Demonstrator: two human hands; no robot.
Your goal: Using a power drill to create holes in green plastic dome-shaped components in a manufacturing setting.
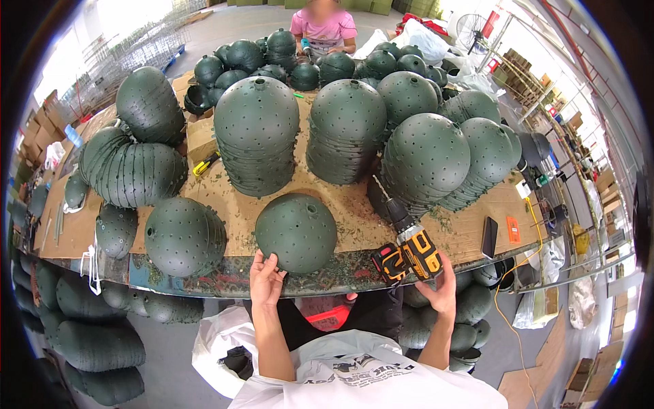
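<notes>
In front of me lies a dark green plastic half-sphere [296, 235], dotted with small holes and with a larger hole near its top. My left hand [267, 276] pinches its near rim, thumb and fingers together. To its right is a yellow and black cordless drill [417, 249], tilted on its side, its long bit slanting up and left. My right hand [439, 286] is around the drill's rear end, thumb and forefinger on either side; some fingers are hidden. Another half-sphere stack [184, 235] stands to the left of the one I hold.
Tall stacks of green half-spheres [257, 136] fill the table beyond. A yellow cutter [206, 164] lies at left, a phone [489, 236] and an orange card [513, 230] at right. A yellow cable [505, 273] hangs off the edge. Across the table sits a person [324, 31].
</notes>
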